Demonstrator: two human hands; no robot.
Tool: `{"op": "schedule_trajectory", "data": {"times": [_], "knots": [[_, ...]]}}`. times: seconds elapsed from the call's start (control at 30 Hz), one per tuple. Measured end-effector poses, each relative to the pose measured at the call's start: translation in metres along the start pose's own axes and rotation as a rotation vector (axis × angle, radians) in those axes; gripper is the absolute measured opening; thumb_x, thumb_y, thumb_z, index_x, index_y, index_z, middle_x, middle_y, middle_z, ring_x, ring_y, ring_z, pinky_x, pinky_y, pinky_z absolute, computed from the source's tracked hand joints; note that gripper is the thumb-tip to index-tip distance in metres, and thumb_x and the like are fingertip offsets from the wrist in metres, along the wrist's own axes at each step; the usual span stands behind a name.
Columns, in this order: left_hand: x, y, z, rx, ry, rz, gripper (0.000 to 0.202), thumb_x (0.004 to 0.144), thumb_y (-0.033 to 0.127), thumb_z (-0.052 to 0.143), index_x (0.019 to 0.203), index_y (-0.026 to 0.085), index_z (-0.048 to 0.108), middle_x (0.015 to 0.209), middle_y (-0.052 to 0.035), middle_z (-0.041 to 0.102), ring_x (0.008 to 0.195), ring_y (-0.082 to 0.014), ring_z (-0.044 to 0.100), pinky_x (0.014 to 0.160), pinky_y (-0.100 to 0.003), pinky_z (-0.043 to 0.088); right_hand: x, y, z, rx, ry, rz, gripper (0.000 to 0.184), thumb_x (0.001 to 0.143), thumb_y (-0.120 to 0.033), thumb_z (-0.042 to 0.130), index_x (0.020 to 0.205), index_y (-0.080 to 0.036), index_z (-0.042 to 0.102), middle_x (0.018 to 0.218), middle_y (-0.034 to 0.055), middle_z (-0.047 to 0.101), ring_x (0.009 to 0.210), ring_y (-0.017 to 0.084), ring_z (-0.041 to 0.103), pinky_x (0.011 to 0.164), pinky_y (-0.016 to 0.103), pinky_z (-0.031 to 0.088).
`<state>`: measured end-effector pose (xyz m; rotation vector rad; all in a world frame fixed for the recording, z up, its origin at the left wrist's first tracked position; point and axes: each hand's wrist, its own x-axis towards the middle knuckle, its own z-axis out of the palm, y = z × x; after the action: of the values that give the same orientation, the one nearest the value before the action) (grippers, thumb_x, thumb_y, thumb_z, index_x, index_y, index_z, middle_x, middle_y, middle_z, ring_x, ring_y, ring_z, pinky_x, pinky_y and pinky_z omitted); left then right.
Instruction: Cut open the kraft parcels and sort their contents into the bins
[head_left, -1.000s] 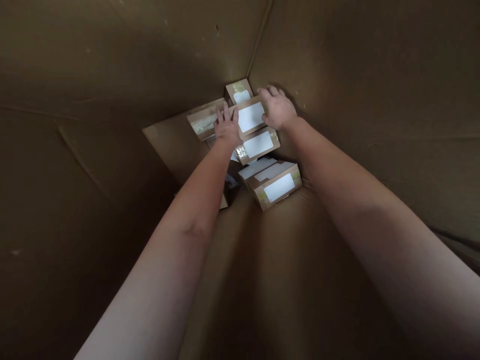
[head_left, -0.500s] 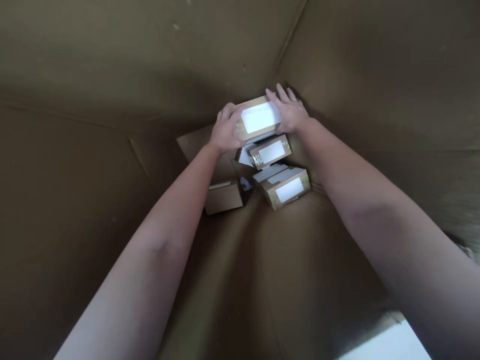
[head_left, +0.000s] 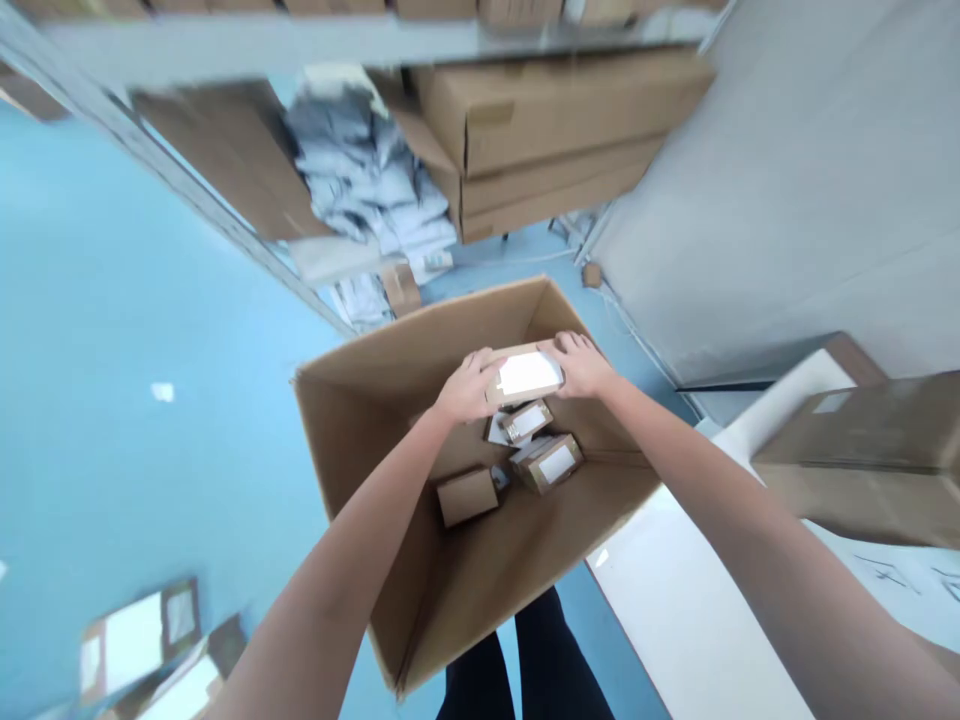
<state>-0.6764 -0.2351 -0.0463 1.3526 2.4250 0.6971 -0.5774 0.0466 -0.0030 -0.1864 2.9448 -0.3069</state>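
Between my two hands is a small cardboard box (head_left: 528, 377) with a white label on top. My left hand (head_left: 469, 387) grips its left end, and my right hand (head_left: 579, 365) grips its right end. Both hands are inside a large open carton (head_left: 360, 385), near its far right corner. Below the held box lie a small labelled box (head_left: 527, 422) and another labelled box (head_left: 553, 465). A plain brown box (head_left: 466, 497) rests further left on the carton's floor.
Behind the carton stands a shelf (head_left: 247, 45) with long cardboard boxes (head_left: 555, 120) and a heap of grey bags (head_left: 360, 160). A white table (head_left: 697, 610) is at right, with an open carton (head_left: 862, 460) above it. Labelled parcels (head_left: 135, 645) lie on the blue floor.
My view has pulled back and up from inside the carton, so its rim, the shelf and the floor now show. My hands still hold the same box.
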Motion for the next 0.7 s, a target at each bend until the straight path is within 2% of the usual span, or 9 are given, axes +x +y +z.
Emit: {"op": "schedule_trajectory", "data": {"times": [0.1,0.17,0.23,0.33,0.4,0.5,0.6,0.7], "knots": [[-0.009,0.053,-0.06,0.051,0.02,0.112,0.1,0.065,0.031,0.084,0.157,0.028,0.045,0.166,-0.0109,0.036,0.152,-0.0423,0.033,0.126,-0.054,0.034,-0.061,-0.031,-0.067,-0.03,0.137,0.065,0.103,0.062,-0.036,0.091,0.155,-0.022,0.05,0.154,0.0204,0.044,0.143,0.046,0.036,0.121,0.06,0.028],[-0.012,0.091,-0.09,0.081,0.038,0.206,0.099,0.066,0.029,0.082,0.157,0.032,0.045,0.166,-0.0088,0.037,0.153,-0.0414,0.033,0.126,-0.055,0.034,-0.109,-0.046,-0.101,-0.033,0.228,0.108,0.101,0.062,-0.037,0.091,0.154,-0.023,0.052,0.154,0.0199,0.045,0.143,0.045,0.037,0.12,0.059,0.029],[-0.012,0.13,-0.108,0.092,0.046,0.317,0.098,0.066,0.027,0.082,0.157,0.031,0.046,0.167,-0.0091,0.037,0.153,-0.0402,0.034,0.126,-0.054,0.035,-0.163,-0.056,-0.125,-0.053,0.298,0.16,0.099,0.062,-0.039,0.09,0.153,-0.025,0.053,0.156,0.0194,0.044,0.144,0.045,0.037,0.119,0.06,0.031],[-0.008,0.191,-0.112,0.077,0.007,0.471,0.099,0.066,0.029,0.083,0.158,0.031,0.044,0.167,-0.0098,0.036,0.152,-0.0388,0.035,0.125,-0.052,0.037,-0.25,-0.068,-0.141,-0.081,0.347,0.278,0.098,0.063,-0.039,0.09,0.152,-0.022,0.055,0.156,0.0217,0.044,0.143,0.045,0.038,0.118,0.06,0.034],[-0.006,0.235,-0.099,0.07,-0.058,0.542,0.1,0.067,0.029,0.082,0.159,0.032,0.042,0.168,-0.0095,0.036,0.153,-0.0379,0.034,0.124,-0.052,0.037,-0.309,-0.075,-0.14,-0.078,0.343,0.381,0.098,0.063,-0.039,0.09,0.152,-0.022,0.055,0.154,0.0224,0.046,0.142,0.044,0.041,0.116,0.059,0.037],[-0.007,0.305,-0.063,0.086,-0.179,0.629,0.099,0.067,0.026,0.081,0.158,0.031,0.042,0.168,-0.0115,0.034,0.155,-0.0375,0.032,0.123,-0.052,0.038,-0.398,-0.085,-0.126,-0.048,0.33,0.556,0.099,0.062,-0.039,0.091,0.153,-0.024,0.054,0.152,0.0214,0.049,0.14,0.044,0.044,0.114,0.059,0.041],[-0.014,0.375,-0.013,0.108,-0.293,0.725,0.098,0.067,0.025,0.081,0.157,0.028,0.044,0.169,-0.0147,0.033,0.156,-0.0372,0.03,0.123,-0.052,0.037,-0.489,-0.099,-0.097,-0.003,0.354,0.73,0.1,0.06,-0.039,0.091,0.152,-0.025,0.054,0.152,0.0208,0.048,0.14,0.044,0.045,0.112,0.058,0.044],[-0.027,0.442,0.046,0.117,-0.396,0.828,0.099,0.067,0.026,0.083,0.157,0.031,0.042,0.17,-0.0128,0.031,0.157,-0.0353,0.028,0.123,-0.052,0.037,-0.58,-0.118,-0.052,0.059,0.411,0.884,0.098,0.06,-0.041,0.092,0.15,-0.028,0.056,0.152,0.0199,0.048,0.141,0.044,0.045,0.112,0.057,0.045]]}}
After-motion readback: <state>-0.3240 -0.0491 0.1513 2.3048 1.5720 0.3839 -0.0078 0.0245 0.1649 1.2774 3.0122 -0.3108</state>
